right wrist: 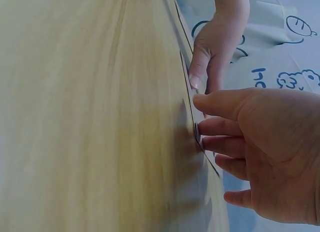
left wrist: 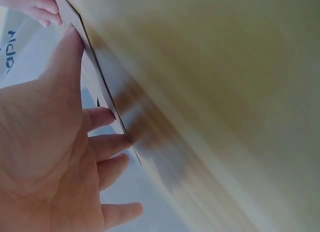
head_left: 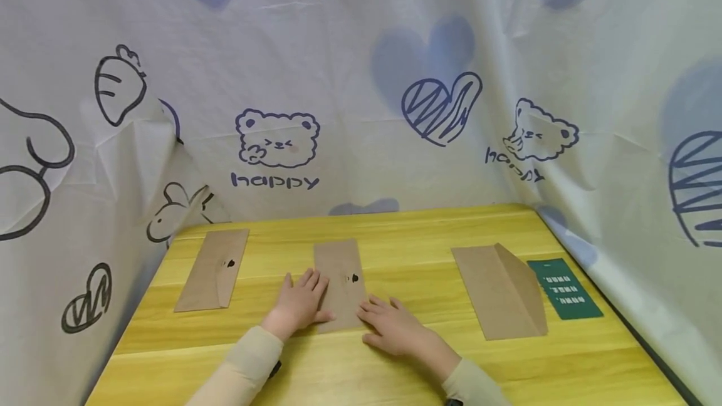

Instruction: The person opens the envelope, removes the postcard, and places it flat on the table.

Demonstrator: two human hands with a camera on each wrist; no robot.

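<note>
A closed brown paper envelope (head_left: 336, 262) with a small black mark near its flap lies flat in the middle of the table. My left hand (head_left: 298, 303) rests along its left edge, fingers spread, with the thumb on the paper near the bottom. At the lower right edge, the fingertips of my right hand (head_left: 395, 329) touch the envelope. In the left wrist view the left hand (left wrist: 55, 137) has its thumb and fingertips on the envelope's edge. The right wrist view shows the right hand (right wrist: 270, 147) with loosely extended fingers against the envelope (right wrist: 196, 111).
Another closed brown envelope (head_left: 207, 271) lies at the left. On the right is an envelope (head_left: 489, 293) with its flap unfolded, beside a dark green card (head_left: 566, 290) with white writing. The yellow wood-grain table (head_left: 406, 237) meets a printed white curtain (head_left: 350, 80) behind and at the sides.
</note>
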